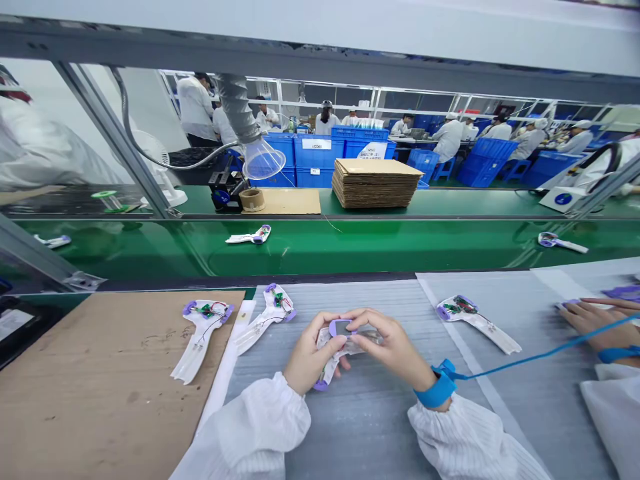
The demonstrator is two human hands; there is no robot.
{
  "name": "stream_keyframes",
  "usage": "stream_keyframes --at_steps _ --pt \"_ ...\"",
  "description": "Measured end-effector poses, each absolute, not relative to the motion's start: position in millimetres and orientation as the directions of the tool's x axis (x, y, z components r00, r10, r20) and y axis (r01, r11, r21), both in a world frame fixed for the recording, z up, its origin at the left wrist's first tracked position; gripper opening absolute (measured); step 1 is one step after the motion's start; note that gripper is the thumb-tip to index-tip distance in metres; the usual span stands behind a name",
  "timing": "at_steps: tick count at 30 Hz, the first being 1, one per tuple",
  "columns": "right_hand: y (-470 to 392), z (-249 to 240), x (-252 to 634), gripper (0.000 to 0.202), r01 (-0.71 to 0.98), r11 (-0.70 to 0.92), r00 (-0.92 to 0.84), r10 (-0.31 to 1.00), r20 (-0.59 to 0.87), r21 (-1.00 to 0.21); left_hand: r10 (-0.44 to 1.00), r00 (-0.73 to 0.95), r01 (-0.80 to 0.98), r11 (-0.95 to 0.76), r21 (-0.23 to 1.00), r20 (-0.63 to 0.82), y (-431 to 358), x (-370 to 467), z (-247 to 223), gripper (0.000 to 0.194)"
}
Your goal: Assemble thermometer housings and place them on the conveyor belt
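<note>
Left hand [311, 355], right hand [395, 345] — both pinching purple-framed screen [342, 327], white shell [331, 368] just below — wired shell [201, 333] on cardboard [100, 380].

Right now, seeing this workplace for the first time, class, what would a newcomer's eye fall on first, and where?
First, the white-and-purple housing at lower centre, held between the left grip and right grip. Next, the bright blue wrist strap just behind the right grip. Farther back, a glossy green surface crosses the picture, with a stack of flat cardboard beyond it.

Behind the held device [330, 368] lies the belt [380, 247], then the cardboard stack [374, 185].
</note>
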State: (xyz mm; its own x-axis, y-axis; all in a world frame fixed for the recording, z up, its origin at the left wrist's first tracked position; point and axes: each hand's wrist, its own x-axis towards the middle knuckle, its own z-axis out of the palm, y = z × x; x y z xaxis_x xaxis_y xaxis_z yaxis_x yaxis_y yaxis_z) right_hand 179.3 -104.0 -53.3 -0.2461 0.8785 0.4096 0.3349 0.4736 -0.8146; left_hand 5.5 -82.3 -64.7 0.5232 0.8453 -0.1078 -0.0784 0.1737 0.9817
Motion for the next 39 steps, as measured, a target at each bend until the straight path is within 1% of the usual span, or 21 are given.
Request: stream_keyframes --at_steps 2,4,6,8,12,16,21,27,30,34,39 --pt "-103.2 -55.6 180.0 0.015 0.39 0.499 -0.252 0.866 0.431 -0.774 0.885 0.461 -0.017 0.08 0.997 -0.063 -83.1 6.1 -63.3 0.031" --pt "-103.3 -57.8 179.3 0.024 0.446 0.529 -0.274 0.849 0.452 -0.722 0.905 0.424 0.034 0.036 0.999 -0.047 -83.8 6.3 -61.9 0.028" --pt "-103.8 -59.9 178.3 0.029 0.471 0.561 -0.304 0.828 0.471 -0.681 0.917 0.396 0.052 0.038 0.998 -0.055 -84.3 6.1 -61.1 0.028" --pt "-104.4 -61.9 177.7 0.029 0.469 0.58 -0.31 0.815 0.49 -0.667 0.923 0.378 0.054 0.057 0.997 -0.074 -84.6 5.8 -60.5 0.028" --pt "-105.0 -64.2 177.7 0.027 0.451 0.576 -0.278 0.816 0.506 -0.682 0.922 0.375 0.065 0.076 0.995 -0.095 -84.6 5.4 -58.9 0.029" --pt "-105.1 -63.4 177.6 0.023 0.431 0.579 -0.24 0.813 0.531 -0.692 0.92 0.381 0.058 0.068 0.996 -0.085 -84.2 5.2 -57.3 0.029" --pt "-105.8 -62.6 176.2 0.03 0.42 0.568 -0.248 0.822 0.512 -0.708 0.929 0.366 0.073 0.025 0.997 -0.05 -84.6 3.8 -58.5 0.029" --pt "-105.2 -62.8 178.7 0.02 0.408 0.557 -0.247 0.83 0.5 -0.723 0.931 0.362 0.091 0.007 0.996 -0.04 -85.0 2.6 -60.4 0.027" --pt "-103.8 -60.2 180.0 0.011 0.416 0.536 -0.201 0.842 0.5 -0.735 0.934 0.355 0.119 -0.01 0.993 -0.033 -85.8 3.3 -59.0 0.028" --pt "-103.2 -57.7 176.5 0.003 0.389 0.512 -0.102 0.85 0.517 -0.765 0.927 0.376 0.18 -0.08 0.98 0.007 -88.4 4.8 -55.8 0.029" --pt "-103.9 -55.0 171.1 0.004 0.355 0.491 -0.112 0.867 0.485 -0.796 0.913 0.398 0.226 -0.195 0.954 0.093 -90.0 5.3 -54.3 0.027"
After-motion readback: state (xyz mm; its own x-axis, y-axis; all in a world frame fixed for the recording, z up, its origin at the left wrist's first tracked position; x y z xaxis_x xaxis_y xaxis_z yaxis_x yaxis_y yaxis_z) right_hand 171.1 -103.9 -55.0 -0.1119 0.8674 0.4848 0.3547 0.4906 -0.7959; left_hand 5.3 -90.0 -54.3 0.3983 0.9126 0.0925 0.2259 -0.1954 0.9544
